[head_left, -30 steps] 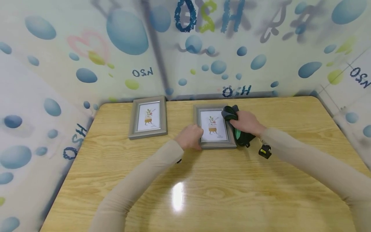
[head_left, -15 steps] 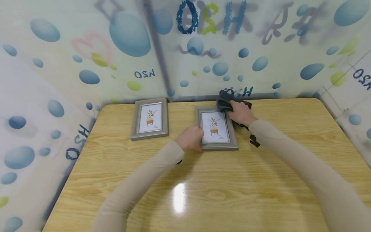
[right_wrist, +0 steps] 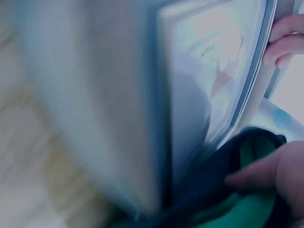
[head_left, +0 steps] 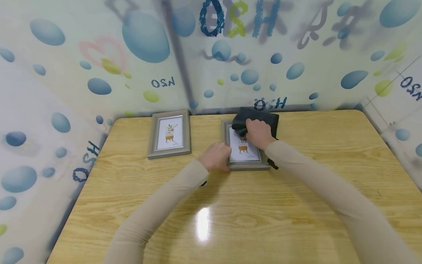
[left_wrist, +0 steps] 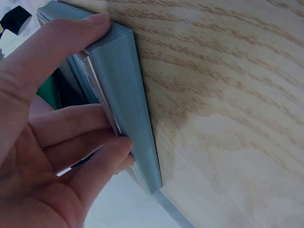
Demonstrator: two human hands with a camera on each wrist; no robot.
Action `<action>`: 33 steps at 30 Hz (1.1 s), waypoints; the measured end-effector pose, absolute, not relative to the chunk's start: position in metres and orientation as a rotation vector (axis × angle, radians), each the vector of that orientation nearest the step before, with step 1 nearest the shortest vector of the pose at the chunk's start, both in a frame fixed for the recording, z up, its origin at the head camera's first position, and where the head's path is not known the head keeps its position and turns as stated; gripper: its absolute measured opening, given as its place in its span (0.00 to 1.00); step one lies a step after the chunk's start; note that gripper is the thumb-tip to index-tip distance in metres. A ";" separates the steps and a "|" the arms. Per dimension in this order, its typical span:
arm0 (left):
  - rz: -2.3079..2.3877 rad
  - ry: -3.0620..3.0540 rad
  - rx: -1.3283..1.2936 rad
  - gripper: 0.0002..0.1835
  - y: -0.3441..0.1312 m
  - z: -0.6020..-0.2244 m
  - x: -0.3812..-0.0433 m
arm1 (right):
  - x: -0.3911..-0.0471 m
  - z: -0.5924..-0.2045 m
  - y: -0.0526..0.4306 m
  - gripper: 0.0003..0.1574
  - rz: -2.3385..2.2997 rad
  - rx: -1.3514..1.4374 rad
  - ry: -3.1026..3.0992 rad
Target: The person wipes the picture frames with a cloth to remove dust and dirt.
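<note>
A grey picture frame [head_left: 248, 166] with a potted-plant print lies face up on the wooden table. My left hand [head_left: 215, 157] grips its left edge near the lower corner. In the left wrist view, the thumb [left_wrist: 97, 21] lies at the corner of the frame [left_wrist: 126, 99] and the fingertips rest along its edge. My right hand [head_left: 259, 134] pinches a bunched dark cloth [head_left: 271, 119], which covers the frame's top part and hides some of the print. In the right wrist view, the cloth [right_wrist: 251, 209] shows a green inner side against the frame's glass.
A second, similar picture frame [head_left: 187, 143] lies to the left on the wooden table [head_left: 250, 212]. Behind the table's far edge stands a wall [head_left: 197, 66] printed with blue drops and lettering. Another wall [head_left: 36, 146] closes off the left side.
My right hand has carried the cloth from the frame's right side up to its top right corner, then leftward over its top. The left hand stays on the frame's edge.
</note>
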State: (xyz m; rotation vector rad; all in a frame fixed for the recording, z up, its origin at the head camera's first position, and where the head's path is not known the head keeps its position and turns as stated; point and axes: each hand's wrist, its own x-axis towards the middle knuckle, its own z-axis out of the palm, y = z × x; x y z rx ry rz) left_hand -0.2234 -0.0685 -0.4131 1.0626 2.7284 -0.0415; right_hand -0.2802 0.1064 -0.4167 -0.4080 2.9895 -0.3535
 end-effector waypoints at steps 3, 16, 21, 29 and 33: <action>-0.047 2.722 1.069 0.20 -0.070 -0.412 -0.224 | -0.283 -0.419 0.093 0.16 -0.480 -0.400 2.950; 0.029 2.658 1.019 0.17 -0.066 -0.411 -0.227 | -0.298 -0.403 0.101 0.30 -0.478 -0.987 2.533; 0.005 2.663 1.035 0.17 -0.067 -0.412 -0.227 | -0.297 -0.391 0.106 0.25 -0.165 -0.861 2.562; -0.041 2.696 1.062 0.20 -0.065 -0.411 -0.226 | -0.281 -0.395 0.099 0.11 0.183 -0.643 2.812; -0.032 2.704 1.045 0.20 -0.065 -0.412 -0.226 | -0.274 -0.398 0.086 0.10 0.186 -0.633 2.844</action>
